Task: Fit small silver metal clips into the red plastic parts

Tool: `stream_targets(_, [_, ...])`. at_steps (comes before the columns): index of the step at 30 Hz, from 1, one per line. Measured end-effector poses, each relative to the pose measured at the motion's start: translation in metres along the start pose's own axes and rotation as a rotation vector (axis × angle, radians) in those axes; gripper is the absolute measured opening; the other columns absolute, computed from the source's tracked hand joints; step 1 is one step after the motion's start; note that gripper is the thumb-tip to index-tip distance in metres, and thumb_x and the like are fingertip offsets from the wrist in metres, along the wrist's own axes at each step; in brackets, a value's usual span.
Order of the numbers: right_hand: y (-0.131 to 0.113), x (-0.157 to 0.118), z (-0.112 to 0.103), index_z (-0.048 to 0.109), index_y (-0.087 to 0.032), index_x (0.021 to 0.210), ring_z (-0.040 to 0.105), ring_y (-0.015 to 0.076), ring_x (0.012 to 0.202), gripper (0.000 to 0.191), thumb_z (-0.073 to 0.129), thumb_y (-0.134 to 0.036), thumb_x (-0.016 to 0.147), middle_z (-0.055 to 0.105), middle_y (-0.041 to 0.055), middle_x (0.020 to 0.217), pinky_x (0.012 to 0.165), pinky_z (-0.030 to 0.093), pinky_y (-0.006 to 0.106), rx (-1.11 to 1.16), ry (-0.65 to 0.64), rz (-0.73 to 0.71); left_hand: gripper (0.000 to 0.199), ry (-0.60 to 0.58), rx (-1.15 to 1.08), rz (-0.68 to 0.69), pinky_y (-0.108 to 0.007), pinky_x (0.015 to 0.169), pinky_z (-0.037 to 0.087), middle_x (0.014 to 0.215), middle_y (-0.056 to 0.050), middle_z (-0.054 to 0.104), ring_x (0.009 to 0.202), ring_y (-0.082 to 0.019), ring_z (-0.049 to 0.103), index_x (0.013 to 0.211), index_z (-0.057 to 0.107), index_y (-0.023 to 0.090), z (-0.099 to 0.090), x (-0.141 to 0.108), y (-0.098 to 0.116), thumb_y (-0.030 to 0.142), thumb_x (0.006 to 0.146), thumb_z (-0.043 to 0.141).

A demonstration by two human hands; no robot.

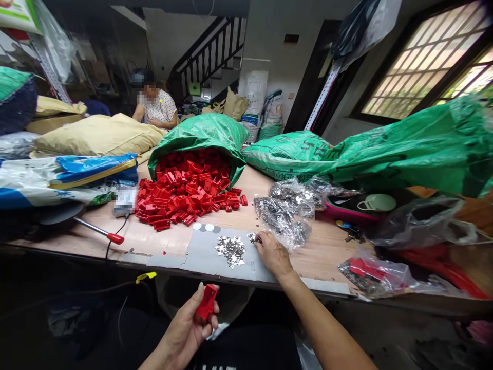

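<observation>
The left hand (pixel 188 321) holds a red plastic housing (pixel 207 302) in front of the tabletop (pixel 327 264), below its near edge, with thumb and fingers clamped on it. The right hand (pixel 274 254) reaches onto the right part of a grey mat (pixel 200 252), its fingertips at a few small metal pieces (pixel 251 237); whether those fingers are closed on one, I cannot tell. Left of them on the mat lies a pile of shiny metal plates (pixel 231 251). Beyond, a heap of red housings (pixel 181 198) spills from a green woven sack (pixel 208 128), and clear plastic bags (pixel 283 221) of metal parts lie to its right.
</observation>
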State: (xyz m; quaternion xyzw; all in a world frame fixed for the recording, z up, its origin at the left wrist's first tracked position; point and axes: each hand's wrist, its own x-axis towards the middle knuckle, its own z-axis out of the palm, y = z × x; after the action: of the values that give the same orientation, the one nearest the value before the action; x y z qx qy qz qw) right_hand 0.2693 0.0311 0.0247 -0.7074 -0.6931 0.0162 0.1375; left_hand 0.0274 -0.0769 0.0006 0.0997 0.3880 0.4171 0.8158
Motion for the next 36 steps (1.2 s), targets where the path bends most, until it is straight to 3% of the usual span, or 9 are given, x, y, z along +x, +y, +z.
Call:
stream_targets(3, [0.001, -0.001, 0.000, 0.060, -0.021, 0.090, 0.061, 0.0163, 0.084, 0.009, 0.051, -0.019, 0.088, 0.063, 0.0035, 0.092, 0.070, 0.041, 0.024, -0.001, 0.008, -0.020, 0.038, -0.033, -0.016, 0.005, -0.018, 0.044, 0.041, 0.076, -0.009, 0.067, 0.054, -0.012, 0.061, 0.112, 0.063, 0.013, -0.003, 0.001, 0.000, 0.039, 0.084, 0.059])
stream_targets(7, [0.006, -0.009, -0.002, 0.060, -0.021, 0.092, 0.061, 0.0156, 0.085, 0.011, 0.050, -0.020, 0.089, 0.064, 0.0027, 0.093, 0.072, 0.042, 0.024, 0.007, 0.025, -0.063, 0.035, -0.065, -0.042, -0.004, -0.021, 0.058, 0.051, 0.084, -0.010, 0.068, 0.064, -0.014, 0.066, 0.116, 0.061, 0.014, -0.008, 0.002, 0.001, 0.029, 0.085, 0.060])
stream_targets(13, [0.017, -0.027, 0.001, 0.060, -0.022, 0.096, 0.062, 0.0164, 0.087, 0.016, 0.046, -0.019, 0.091, 0.065, 0.0035, 0.095, 0.076, 0.045, 0.025, 0.088, 0.109, -0.172, 0.048, -0.075, -0.034, -0.013, -0.023, 0.066, 0.055, 0.088, -0.008, 0.067, 0.070, -0.015, 0.069, 0.131, 0.049, 0.021, -0.007, 0.000, 0.001, 0.026, 0.085, 0.061])
stream_targets(26, [0.022, -0.031, 0.004, 0.059, -0.022, 0.102, 0.062, 0.0169, 0.093, 0.017, 0.049, -0.019, 0.088, 0.065, 0.0034, 0.102, 0.080, 0.047, 0.027, 0.060, 0.101, -0.116, 0.049, -0.096, -0.055, -0.007, -0.026, 0.074, 0.057, 0.090, -0.008, 0.067, 0.075, -0.016, 0.069, 0.132, 0.047, 0.020, -0.009, 0.003, -0.001, 0.024, 0.085, 0.061])
stream_targets(36, [0.009, -0.023, 0.006, 0.059, -0.022, 0.095, 0.062, 0.0168, 0.085, 0.011, 0.051, -0.026, 0.089, 0.064, 0.0036, 0.096, 0.069, 0.043, 0.025, -0.034, 0.053, -0.023, 0.047, -0.060, -0.039, -0.013, -0.026, 0.073, 0.056, 0.087, -0.007, 0.067, 0.074, -0.015, 0.070, 0.129, 0.049, 0.020, -0.007, 0.002, -0.002, 0.023, 0.084, 0.062])
